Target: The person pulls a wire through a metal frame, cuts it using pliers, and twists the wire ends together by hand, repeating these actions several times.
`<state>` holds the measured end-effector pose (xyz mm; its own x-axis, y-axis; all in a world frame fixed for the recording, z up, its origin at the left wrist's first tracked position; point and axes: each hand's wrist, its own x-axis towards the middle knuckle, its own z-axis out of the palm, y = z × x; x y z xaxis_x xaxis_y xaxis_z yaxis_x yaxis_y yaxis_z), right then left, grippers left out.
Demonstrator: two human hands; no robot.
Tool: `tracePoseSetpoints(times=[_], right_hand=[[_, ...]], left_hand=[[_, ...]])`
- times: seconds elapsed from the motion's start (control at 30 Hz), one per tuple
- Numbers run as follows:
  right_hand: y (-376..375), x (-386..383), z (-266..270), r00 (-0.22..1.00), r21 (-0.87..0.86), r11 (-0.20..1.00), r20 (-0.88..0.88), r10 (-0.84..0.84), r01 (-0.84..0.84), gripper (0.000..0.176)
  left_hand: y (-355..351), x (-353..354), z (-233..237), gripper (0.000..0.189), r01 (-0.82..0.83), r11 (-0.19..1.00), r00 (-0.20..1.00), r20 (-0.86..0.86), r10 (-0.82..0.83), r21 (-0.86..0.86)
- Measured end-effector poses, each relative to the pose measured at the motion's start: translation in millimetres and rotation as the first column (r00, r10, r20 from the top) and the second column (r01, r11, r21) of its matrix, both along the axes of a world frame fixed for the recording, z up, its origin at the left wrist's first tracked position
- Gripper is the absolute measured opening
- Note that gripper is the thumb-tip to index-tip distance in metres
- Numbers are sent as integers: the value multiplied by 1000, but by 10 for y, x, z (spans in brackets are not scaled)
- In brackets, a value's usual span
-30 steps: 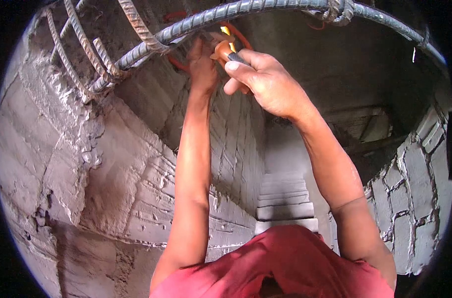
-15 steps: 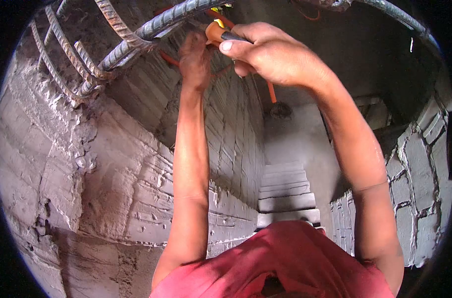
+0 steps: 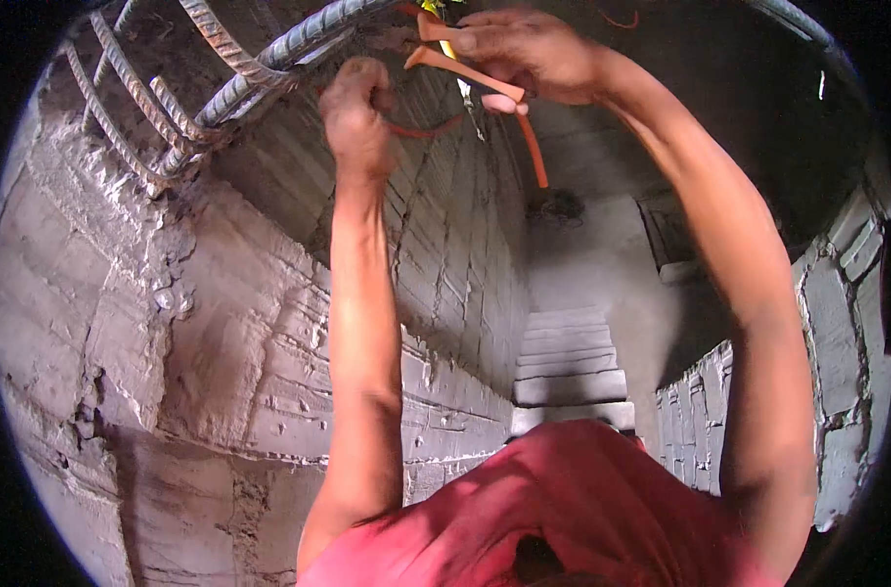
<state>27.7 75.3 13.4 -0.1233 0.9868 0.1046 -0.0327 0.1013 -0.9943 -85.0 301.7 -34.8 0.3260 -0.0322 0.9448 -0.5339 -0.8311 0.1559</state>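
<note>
My right hand (image 3: 538, 59) grips a pair of pliers with flared orange handles (image 3: 465, 74). The handles are spread apart and point left; the jaws are hidden by the hand. My left hand (image 3: 356, 108) is closed, a little left of and below the handle ends. Whatever lies inside its fingers is hidden. A thin orange tube (image 3: 424, 130) curves out beside the left hand. Another orange tube piece (image 3: 534, 152) hangs below my right hand. Something yellow (image 3: 447, 47) shows behind the handles.
Ribbed steel bars (image 3: 289, 54) with rusty bent hoops cross the upper left. A rough block wall (image 3: 240, 342) runs along the left, another block wall (image 3: 837, 333) on the right. Concrete steps (image 3: 568, 362) descend far below, and a dark coil (image 3: 560, 203) lies past them.
The pliers' handles have spread apart; before, one orange handle end showed between the hands. My right hand has moved right and up, and my left hand slightly left, widening the gap.
</note>
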Motion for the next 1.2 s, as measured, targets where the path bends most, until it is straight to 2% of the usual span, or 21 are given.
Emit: tracePoseSetpoints(times=[0.07,0.1,0.23,0.27,0.3,0.33,0.4,0.47,0.53,0.57,0.6,0.67,0.73,0.8,0.87,0.93,0.97,1.0,1.07,1.1,1.2], right_hand=[[295,218,-434,935,443,856,97,-340,266,39],[330,271,-518,934,439,858,102,-343,267,39],[462,261,-548,993,391,917,-54,106,-76,47],[548,168,-645,992,381,920,-44,121,-96,47],[740,98,-842,935,430,887,-215,282,-168,47],[941,-1,-1039,825,486,845,-369,428,-221,48],[1395,-411,-1341,473,688,679,-524,708,-255,47],[1601,-857,-1310,103,845,486,-476,873,-224,45],[1598,-905,-1323,37,867,449,-452,891,-216,44],[1537,-808,-1312,118,833,501,-487,865,-233,43],[1479,-712,-1314,200,798,550,-514,834,-246,43],[1368,-569,-1295,317,750,616,-539,780,-240,43],[1206,-504,-1260,443,677,712,-589,676,-187,45],[1173,-476,-1253,449,668,717,-588,673,-200,46],[1142,-499,-1234,564,669,731,-556,610,-131,39],[1072,-554,-1187,620,657,750,-557,553,-79,37],[1064,-533,-1186,669,627,778,-567,480,-27,37],[1038,-556,-1186,708,594,804,-580,402,30,38],[960,-576,-1179,673,592,806,-595,440,-3,38],[934,-599,-1161,640,595,803,-600,480,-45,39],[977,-691,-1203,645,577,816,-636,423,33,41]], left_hand=[[-200,-225,90,24,256,874,948,-68,-310,-413],[-250,-313,126,29,235,845,930,-140,-339,-479],[-250,-476,234,27,282,793,847,-249,-470,-540],[-215,-503,227,27,275,792,857,-234,-458,-545],[-253,-557,237,26,227,796,855,-277,-439,-561],[-277,-591,234,27,181,798,849,-318,-421,-574],[-172,-533,222,27,189,822,867,-302,-397,-538],[-18,-464,242,27,180,848,883,-298,-363,-499],[101,-409,263,21,258,890,892,-261,-369,-376],[119,-349,210,33,395,729,794,-191,-577,-559],[119,-308,213,33,391,732,798,-191,-572,-558],[118,-251,220,47,653,340,306,-176,-936,-677],[129,-113,168,57,609,391,313,-244,-918,-690],[176,98,129,61,687,123,-21,-189,-982,-716],[128,191,69,54,692,96,-4,-137,-991,-716],[37,288,60,45,708,-194,-291,-30,-956,-679],[15,288,20,36,724,-147,-206,-8,-979,-674],[5,320,17,36,720,-150,-209,-5,-978,-677],[2,365,-3,36,701,-219,-269,33,-963,-678],[-6,353,-6,35,714,-195,-230,37,-972,-672],[-59,297,-31,32,688,-258,-286,73,-955,-678]])
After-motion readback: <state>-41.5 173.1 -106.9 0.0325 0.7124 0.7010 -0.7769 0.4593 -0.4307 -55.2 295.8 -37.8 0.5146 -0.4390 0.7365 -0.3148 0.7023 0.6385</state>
